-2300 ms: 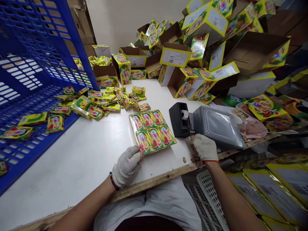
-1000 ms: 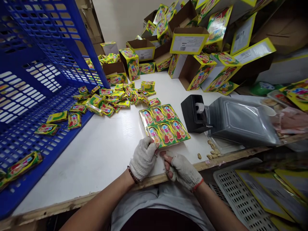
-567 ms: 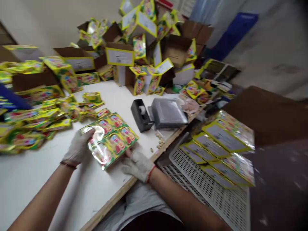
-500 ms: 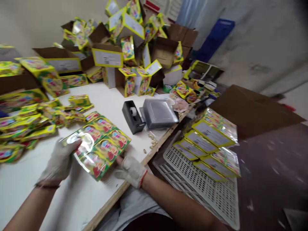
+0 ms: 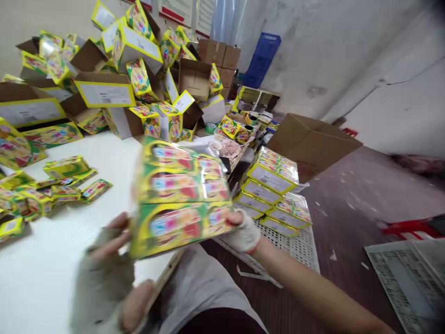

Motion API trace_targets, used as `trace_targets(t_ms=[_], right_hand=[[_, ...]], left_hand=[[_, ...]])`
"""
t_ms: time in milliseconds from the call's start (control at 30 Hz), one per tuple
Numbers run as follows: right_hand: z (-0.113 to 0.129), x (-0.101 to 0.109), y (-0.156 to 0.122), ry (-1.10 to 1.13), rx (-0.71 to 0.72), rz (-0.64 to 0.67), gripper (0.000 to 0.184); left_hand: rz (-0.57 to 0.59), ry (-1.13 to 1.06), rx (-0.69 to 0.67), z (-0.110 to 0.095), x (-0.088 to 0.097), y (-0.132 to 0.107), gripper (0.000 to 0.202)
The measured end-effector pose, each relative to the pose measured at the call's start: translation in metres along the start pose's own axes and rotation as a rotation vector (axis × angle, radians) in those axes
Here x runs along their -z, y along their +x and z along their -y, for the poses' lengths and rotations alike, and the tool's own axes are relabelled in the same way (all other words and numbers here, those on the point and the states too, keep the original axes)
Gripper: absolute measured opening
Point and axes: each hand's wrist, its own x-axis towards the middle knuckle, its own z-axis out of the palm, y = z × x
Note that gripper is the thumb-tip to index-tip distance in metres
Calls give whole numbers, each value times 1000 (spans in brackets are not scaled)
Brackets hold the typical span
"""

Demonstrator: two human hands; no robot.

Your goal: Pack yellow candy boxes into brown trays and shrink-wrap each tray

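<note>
A clear-wrapped pack of small printed boxes (image 5: 177,199), yellow and green, is held up above the table's front edge. My right hand (image 5: 241,232), in a pale fingerless glove, is closed on the pack's right end, thumb on top. To the left of the pack, my left hand (image 5: 107,273) is blurred, fingers and thumb spread apart. Its fingertips come close to the pack's left edge; whether they touch is unclear. Loose small boxes (image 5: 66,167) lie on the white table (image 5: 52,260) beyond my left hand.
Printed cartons (image 5: 139,46), many of them open, are heaped at the back. Wrapped packs (image 5: 266,181) stand stacked on a white perforated crate (image 5: 309,250) at right. Behind these is a large brown carton (image 5: 306,139). A grey crate (image 5: 410,278) lies on the floor at far right.
The pack has been lifted off the table and moved right, toward me. My left hand has come off its top and spread; my right hand has closed on its right end. The view has turned right.
</note>
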Motion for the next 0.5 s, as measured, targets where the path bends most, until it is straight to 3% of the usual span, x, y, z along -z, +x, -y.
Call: trace_targets(t_ms=[67,167,233,300,400,500], right_hand=[[34,43,-39,-22,-14,-191,55],[66,120,-113,-75,14,-580,53],[75,170,-163,-49,26,-810,56],[78,212,-206,24,33,-990,62],[86,253,-241,102,103,-1108,59],[104,271,-237,96,170,-1154,47]], left_hand=[[76,-5,13,-3,-26,-4,70],[130,122,114,18,-50,-28,43],[167,172,285,43,-54,-48,40],[244,161,500,64,-48,-65,50],[290,102,717,77,-36,-75,62],[274,63,771,73,-29,-72,65]])
